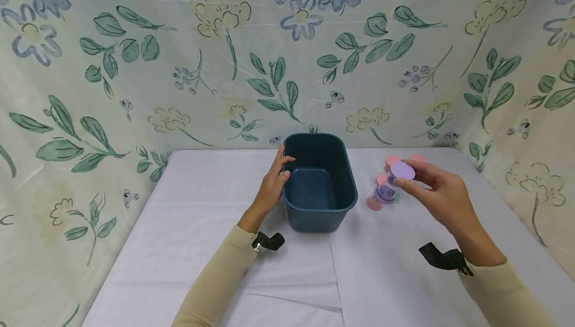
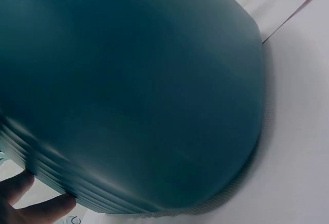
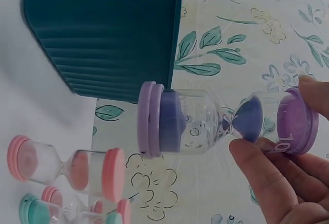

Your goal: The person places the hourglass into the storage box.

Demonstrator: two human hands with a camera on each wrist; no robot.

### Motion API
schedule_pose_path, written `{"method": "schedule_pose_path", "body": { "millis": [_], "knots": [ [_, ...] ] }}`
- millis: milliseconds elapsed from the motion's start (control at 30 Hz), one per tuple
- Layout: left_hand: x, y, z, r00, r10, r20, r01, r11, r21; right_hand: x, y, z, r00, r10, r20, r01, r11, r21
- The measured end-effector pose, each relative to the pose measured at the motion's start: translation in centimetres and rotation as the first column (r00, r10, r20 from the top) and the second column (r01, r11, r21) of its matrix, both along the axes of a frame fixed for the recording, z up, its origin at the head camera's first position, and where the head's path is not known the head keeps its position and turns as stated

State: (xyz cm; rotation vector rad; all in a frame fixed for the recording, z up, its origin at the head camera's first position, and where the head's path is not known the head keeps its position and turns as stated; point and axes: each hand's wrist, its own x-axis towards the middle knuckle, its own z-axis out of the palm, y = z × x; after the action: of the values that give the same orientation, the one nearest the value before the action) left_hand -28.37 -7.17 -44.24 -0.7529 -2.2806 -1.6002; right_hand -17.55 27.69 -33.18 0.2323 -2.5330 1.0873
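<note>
A dark teal plastic bin (image 1: 316, 221) stands upright on the white-covered table. My left hand (image 1: 269, 187) rests against its left side near the rim; in the left wrist view two fairly straight fingers (image 2: 49, 208) touch the ridged outer wall. To the right of the bin, my right hand (image 1: 442, 192) holds a purple sand timer (image 3: 200, 121) by one capped end, between thumb and fingers. The timer is clear in the middle with purple sand in both bulbs, and "10" shows on the held end. It is raised above the other timers.
Several pink sand timers (image 3: 79, 165) stand on the table right of the bin, below my right hand. A teal-capped timer (image 3: 33, 211) is among them, partly cut off. A flowered cloth (image 1: 278, 112) hangs behind the table and at its sides.
</note>
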Motion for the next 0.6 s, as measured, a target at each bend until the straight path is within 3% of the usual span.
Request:
{"method": "schedule_pose_path", "body": {
  "millis": [300,600],
  "knots": [
    [0.0,0.0,-0.2,1.0,-0.02,-0.011,0.02,1.0,0.023,-0.5,-1.3,1.7,0.996,0.068,-0.053,-0.068,0.998,0.007],
    [0.0,0.0,-0.3,1.0,0.016,-0.008,-0.016,1.0,-0.01,-1.1,-3.3,3.3,0.991,0.13,-0.042,-0.131,0.991,-0.019]
  ]
}}
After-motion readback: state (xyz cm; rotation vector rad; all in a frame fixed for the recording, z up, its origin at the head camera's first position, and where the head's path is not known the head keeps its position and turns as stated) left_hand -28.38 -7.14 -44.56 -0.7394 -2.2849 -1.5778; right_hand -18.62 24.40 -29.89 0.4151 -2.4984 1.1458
